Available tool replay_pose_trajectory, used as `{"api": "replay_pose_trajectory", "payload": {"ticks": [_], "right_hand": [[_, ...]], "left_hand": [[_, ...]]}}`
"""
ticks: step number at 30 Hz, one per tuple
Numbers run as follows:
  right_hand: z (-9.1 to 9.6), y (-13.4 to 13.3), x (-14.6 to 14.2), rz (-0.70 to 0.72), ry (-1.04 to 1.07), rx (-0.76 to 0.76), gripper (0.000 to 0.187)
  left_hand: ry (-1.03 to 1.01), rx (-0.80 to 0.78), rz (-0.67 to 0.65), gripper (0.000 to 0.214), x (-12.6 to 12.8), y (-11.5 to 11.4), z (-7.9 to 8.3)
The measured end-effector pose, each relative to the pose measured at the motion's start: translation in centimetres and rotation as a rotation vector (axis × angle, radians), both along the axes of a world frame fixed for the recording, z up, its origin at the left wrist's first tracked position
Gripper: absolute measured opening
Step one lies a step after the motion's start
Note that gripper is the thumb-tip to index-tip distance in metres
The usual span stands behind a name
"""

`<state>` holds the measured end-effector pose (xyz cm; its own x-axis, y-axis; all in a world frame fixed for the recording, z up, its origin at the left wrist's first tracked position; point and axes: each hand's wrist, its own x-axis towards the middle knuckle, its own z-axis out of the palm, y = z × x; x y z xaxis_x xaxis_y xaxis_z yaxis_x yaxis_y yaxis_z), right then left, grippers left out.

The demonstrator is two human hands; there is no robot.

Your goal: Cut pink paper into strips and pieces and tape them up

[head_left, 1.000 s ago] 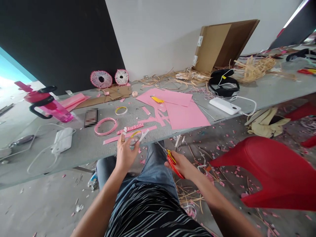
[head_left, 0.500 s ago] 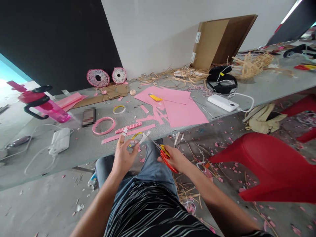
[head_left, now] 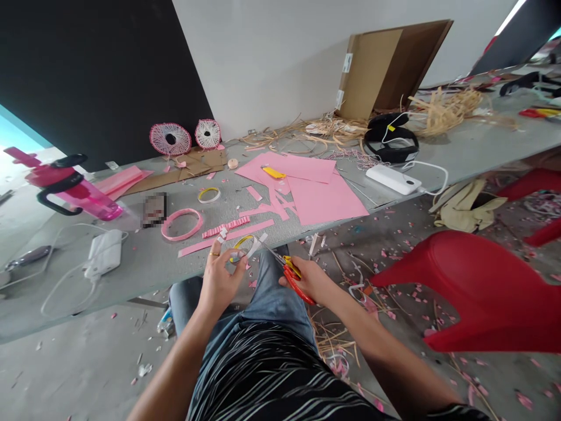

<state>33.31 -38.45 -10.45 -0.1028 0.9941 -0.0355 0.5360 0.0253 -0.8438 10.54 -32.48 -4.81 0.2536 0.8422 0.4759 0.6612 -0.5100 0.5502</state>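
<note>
From the head camera, the left hand (head_left: 221,278) sits at the near edge of the worktop (head_left: 131,275). Its grip pinches a small yellow-and-white paper ring (head_left: 240,248) between thumb and fingertips, held over that edge, with a white paper strip (head_left: 253,245) standing up and to the right from it. The right hand (head_left: 304,279) has its grip pressed around red-handled scissors (head_left: 294,279), whose narrow blades point up and left.

Compared with the frame 1 second earlier, the scissors sit closer to the left hand, and the blade tips are now just beside the end of the white strip. The whole scene also sits slightly higher and further left in the view.

Just past the left hand, a flat pink paper strip (head_left: 225,241) and a pleated pink strip (head_left: 225,227) lie on the worktop, with a pink paper ring (head_left: 181,225) and a second small yellow-rimmed ring (head_left: 208,195) beyond them. Pink paper sheets (head_left: 324,199) lie toward the far edge, and a white power bank (head_left: 392,179) rests to their right. Below the worktop's right side stands a red plastic chair (head_left: 464,292).
</note>
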Motion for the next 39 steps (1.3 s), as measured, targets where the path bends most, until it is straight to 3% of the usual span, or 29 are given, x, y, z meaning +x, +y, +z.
{"api": "replay_pose_trajectory", "payload": {"ticks": [21, 29, 34, 39], "right_hand": [[0.0, 0.0, 0.2, -0.03, -0.004, -0.008, 0.031], [-0.1, 0.0, 0.9, -0.031, 0.146, -0.029, 0.041], [0.5, -0.1, 1.6, -0.049, 0.111, 0.021, 0.039], [1.9, -1.2, 2.1, 0.01, 0.066, 0.005, 0.034]], "left_hand": [[0.022, 0.042, -0.006, 0.017, -0.2, 0.2, -0.2], [0.102, 0.026, 0.063, 0.018, -0.4, 1.8, -2.3], [0.101, 0.004, 0.04, 0.013, 0.2, 3.3, -3.1], [-0.025, -0.022, 0.023, 0.04, -0.1, 2.7, -1.6]]}}
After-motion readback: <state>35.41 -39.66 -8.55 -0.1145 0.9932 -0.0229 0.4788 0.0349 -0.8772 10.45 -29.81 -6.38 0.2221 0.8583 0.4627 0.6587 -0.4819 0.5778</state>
